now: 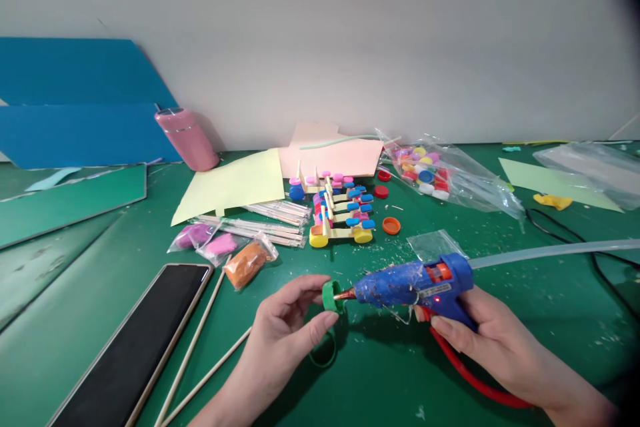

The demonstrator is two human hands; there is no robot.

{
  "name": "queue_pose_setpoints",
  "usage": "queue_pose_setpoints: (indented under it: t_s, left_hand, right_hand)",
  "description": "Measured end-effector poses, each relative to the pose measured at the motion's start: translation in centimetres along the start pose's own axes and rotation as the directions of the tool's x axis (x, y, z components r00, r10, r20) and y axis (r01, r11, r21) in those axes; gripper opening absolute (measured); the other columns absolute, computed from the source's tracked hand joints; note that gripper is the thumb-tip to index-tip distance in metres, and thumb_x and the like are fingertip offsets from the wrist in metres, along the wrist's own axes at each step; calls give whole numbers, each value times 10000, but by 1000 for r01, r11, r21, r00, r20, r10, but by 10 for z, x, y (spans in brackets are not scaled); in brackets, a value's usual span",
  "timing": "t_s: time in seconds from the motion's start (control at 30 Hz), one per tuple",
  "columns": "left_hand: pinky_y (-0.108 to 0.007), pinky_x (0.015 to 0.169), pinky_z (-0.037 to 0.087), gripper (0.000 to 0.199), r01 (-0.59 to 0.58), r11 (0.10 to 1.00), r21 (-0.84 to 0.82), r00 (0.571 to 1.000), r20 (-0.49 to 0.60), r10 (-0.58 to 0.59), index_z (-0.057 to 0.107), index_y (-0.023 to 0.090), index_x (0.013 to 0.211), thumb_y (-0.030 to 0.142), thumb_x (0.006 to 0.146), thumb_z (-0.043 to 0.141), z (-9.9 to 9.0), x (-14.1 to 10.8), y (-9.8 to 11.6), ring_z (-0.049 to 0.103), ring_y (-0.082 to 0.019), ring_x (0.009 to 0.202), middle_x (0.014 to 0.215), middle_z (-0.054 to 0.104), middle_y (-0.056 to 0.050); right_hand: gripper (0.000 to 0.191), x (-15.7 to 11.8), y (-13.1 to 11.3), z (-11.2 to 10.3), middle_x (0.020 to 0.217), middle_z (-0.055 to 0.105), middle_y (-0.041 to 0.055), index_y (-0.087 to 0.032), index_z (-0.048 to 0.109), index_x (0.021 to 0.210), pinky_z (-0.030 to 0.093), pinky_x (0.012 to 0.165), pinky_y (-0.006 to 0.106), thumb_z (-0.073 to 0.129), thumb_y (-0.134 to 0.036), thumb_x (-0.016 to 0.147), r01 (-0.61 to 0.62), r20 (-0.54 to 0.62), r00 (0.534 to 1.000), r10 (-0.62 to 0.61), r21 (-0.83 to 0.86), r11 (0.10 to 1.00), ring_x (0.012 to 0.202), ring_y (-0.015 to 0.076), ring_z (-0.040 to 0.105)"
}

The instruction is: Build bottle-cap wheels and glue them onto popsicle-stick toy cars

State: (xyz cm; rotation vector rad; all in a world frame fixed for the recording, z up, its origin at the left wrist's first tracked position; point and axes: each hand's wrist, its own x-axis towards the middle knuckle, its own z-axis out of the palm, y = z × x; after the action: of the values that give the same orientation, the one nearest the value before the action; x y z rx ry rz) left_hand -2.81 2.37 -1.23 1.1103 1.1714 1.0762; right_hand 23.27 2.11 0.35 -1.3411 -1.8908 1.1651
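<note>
My left hand [287, 330] pinches a small green bottle cap [331, 297] between thumb and fingers, its open side turned to the right. The copper-coloured nozzle of a blue glue gun [395, 285] points into the cap; whether it touches the inside is hidden. My right hand [485, 333] is closed round the gun's handle, near its red trigger. A clear glue stick [545, 251] runs out of the gun's back. Beyond the cap stand several small wooden-stick pieces [345, 233] with coloured caps at their ends.
A phone [140, 340], wooden sticks [205, 317] and bagged clay [247, 265] lie left. An orange cap [391, 225] and a bag of caps [430, 170] are behind. A pink tumbler [187, 140] leans back left. A black cable [565, 237] lies right.
</note>
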Motion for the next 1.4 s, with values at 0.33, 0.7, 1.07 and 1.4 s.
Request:
queue_pose_setpoints:
  t_s: [0.33,0.7,1.07,1.4]
  left_hand:
    - [-233,708,485,273,-38,999,13,999,14,37,648,217,929,216,661,698,0,-2,1,583,-157,811,899,636,-29]
    - [-253,739,476,305,-33,998,51,999,31,31,633,225,974,245,674,687,-1,-2,-1,571,-175,854,957,617,-44]
    - [-268,735,480,295,-21,998,60,999,26,19,632,200,960,248,674,683,0,-2,2,574,-189,851,946,621,-57]
    - [-264,766,473,295,-7,999,40,1000,18,6,637,218,960,243,670,689,-1,-2,2,576,-184,871,971,625,-51]
  right_hand:
    - [165,2,-4,-1,889,630,16,-249,540,974,502,709,211,466,-346,863,11,8,1000,-11,12,1000,800,149,597]
    - [188,2,-6,-1,877,627,28,-230,548,963,501,699,222,460,-362,861,-7,6,1000,7,14,1000,787,154,595]
    - [198,4,-9,1,817,628,25,-211,557,942,507,607,213,491,-367,840,-12,-64,998,15,44,999,690,146,600]
    - [209,2,-10,-2,888,646,43,-216,556,988,516,719,266,479,-355,852,-18,-1,1000,18,46,999,807,182,615]
